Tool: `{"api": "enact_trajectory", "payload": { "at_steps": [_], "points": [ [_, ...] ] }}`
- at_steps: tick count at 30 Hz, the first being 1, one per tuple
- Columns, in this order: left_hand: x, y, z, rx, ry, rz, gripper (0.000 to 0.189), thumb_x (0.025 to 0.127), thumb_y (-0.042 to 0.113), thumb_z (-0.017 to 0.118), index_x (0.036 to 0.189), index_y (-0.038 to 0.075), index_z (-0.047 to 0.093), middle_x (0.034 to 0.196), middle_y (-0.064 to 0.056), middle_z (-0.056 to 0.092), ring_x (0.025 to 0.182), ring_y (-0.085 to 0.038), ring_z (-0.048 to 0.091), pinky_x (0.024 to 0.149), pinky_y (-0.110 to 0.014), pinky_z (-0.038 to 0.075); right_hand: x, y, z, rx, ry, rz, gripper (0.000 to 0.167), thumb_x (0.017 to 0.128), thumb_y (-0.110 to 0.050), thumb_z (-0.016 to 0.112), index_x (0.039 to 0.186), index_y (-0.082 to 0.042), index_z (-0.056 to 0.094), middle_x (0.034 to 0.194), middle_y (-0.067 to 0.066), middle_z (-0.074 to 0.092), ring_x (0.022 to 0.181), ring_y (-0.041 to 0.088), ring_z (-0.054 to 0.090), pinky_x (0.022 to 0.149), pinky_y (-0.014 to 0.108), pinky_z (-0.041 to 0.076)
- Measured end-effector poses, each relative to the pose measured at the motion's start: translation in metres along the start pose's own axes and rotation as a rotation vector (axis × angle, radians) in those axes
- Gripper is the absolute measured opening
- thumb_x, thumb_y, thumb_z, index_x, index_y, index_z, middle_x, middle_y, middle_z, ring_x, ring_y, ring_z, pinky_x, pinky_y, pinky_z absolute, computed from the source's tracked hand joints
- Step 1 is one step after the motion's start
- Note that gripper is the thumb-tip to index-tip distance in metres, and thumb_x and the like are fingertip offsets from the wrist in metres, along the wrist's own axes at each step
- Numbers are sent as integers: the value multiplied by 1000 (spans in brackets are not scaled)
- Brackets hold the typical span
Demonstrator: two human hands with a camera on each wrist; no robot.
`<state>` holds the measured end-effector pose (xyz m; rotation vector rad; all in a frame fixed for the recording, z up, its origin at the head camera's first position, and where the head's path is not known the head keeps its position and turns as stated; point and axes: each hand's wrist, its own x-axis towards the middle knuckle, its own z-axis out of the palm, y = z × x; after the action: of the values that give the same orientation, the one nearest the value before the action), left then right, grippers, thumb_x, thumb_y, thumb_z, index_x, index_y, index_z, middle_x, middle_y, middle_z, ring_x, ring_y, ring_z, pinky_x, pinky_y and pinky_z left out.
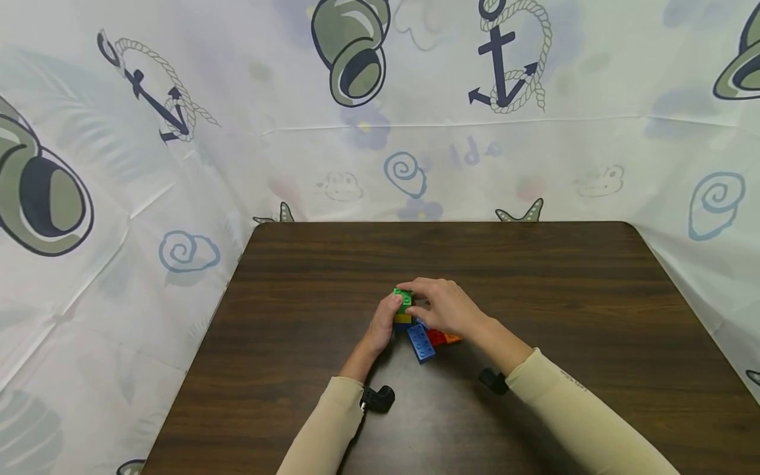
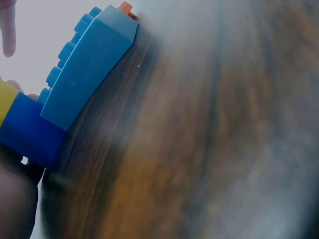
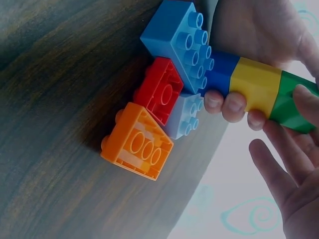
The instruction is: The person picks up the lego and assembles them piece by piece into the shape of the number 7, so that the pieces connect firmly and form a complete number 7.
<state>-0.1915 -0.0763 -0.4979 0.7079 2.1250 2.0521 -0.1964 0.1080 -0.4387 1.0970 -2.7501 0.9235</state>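
Observation:
A stack of toy building bricks stands upright on the table: a dark blue brick (image 3: 219, 72) lowest, a yellow brick (image 3: 255, 87) in the middle and a green brick (image 1: 406, 300) on top. My left hand (image 1: 380, 326) grips the stack from the left, its fingers wrapped behind the dark blue and yellow bricks. From the right, my right hand (image 1: 448, 307) holds the green brick between thumb and fingers. A long blue brick (image 1: 421, 344) lies against the stack's base, its studs facing the stack in the right wrist view.
Beside the blue brick lie a red brick (image 3: 162, 92), a light blue brick (image 3: 183, 117) and an orange brick (image 3: 139, 142); the red and orange ones show hollow undersides. The dark wooden table (image 1: 297, 277) ends at a patterned cloth backdrop (image 1: 237, 86).

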Motion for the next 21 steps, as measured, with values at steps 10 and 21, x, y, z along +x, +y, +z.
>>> {"api": "enact_trajectory", "payload": {
  "at_steps": [10, 21],
  "points": [
    [0, -4, 3, -22, 20, 1, 41, 102, 13, 29, 108, -18, 55, 90, 4, 61, 83, -10, 56, 80, -26, 45, -4, 6, -5, 73, -43, 69, 57, 89, -22, 75, 141, -16, 54, 129, 3, 63, 104, 20, 67, 86, 38, 54],
    [0, -4, 5, -75, -6, -26, 46, 102, 17, 27, 109, -21, 51, 98, -45, 52, 91, -58, 49, 80, -23, 46, -36, 38, -7, -121, -166, 564, 25, 90, -38, 70, 92, -14, 70, 77, -4, 63, 67, 17, 55, 61, 34, 47]
  ]
}}
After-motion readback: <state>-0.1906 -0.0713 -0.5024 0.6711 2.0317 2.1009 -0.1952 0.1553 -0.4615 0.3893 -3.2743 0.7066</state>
